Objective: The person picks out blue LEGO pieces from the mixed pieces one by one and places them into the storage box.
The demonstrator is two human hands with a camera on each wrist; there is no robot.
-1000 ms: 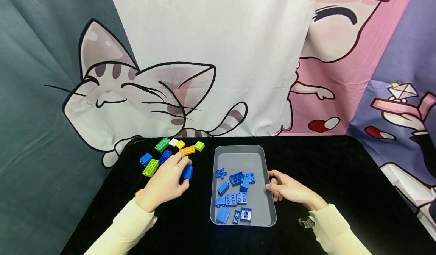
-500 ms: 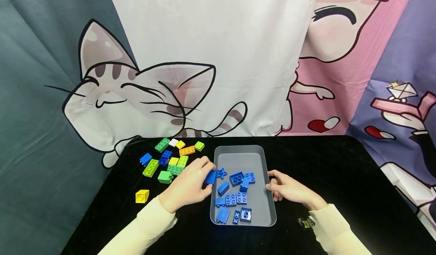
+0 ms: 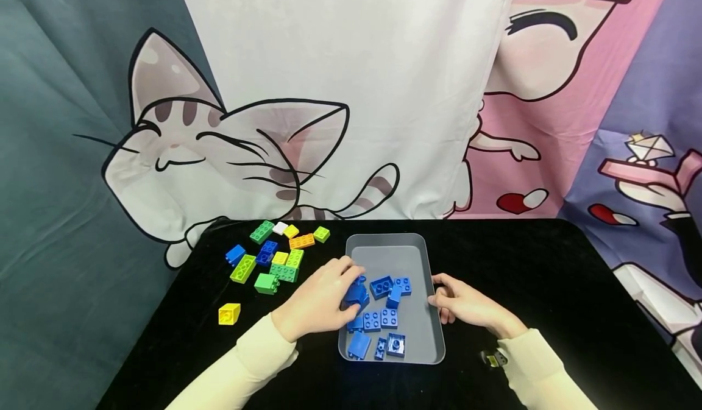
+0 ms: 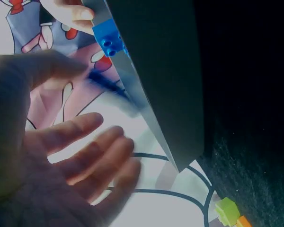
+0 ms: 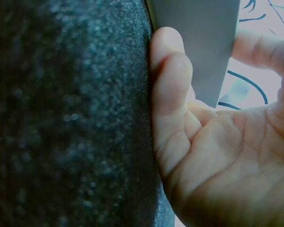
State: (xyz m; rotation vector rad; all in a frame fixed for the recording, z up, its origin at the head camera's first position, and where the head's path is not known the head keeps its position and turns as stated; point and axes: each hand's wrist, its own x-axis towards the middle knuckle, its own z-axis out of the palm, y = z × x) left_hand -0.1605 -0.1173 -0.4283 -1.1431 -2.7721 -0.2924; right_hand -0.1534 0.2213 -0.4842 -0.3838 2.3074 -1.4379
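My left hand (image 3: 320,297) is over the left wall of a grey tray (image 3: 419,331), its fingers relaxed and apart from the thumb. Just beyond them is a blue toy brick (image 3: 358,295); the left wrist view shows a motion-blurred blue brick (image 4: 106,84) near the thumb tip, with no finger curled round it. Inside the tray lie several other blue bricks, such as a square one (image 3: 396,345). At the tray's right side my right hand (image 3: 468,303) pinches the wall, thumb on the inner side and curled fingers outside, as the right wrist view shows (image 5: 217,142).
Left of the tray on the black cloth (image 3: 526,264) lie several loose bricks: a yellow one (image 3: 229,314), a green one (image 3: 266,283), an orange one (image 3: 301,241), a dark blue one (image 3: 267,253). A printed curtain (image 3: 417,93) hangs behind the table.
My left hand has moved right from the loose bricks to over the tray, carrying a blue brick, and has let it go there. My right hand has stayed on the tray.
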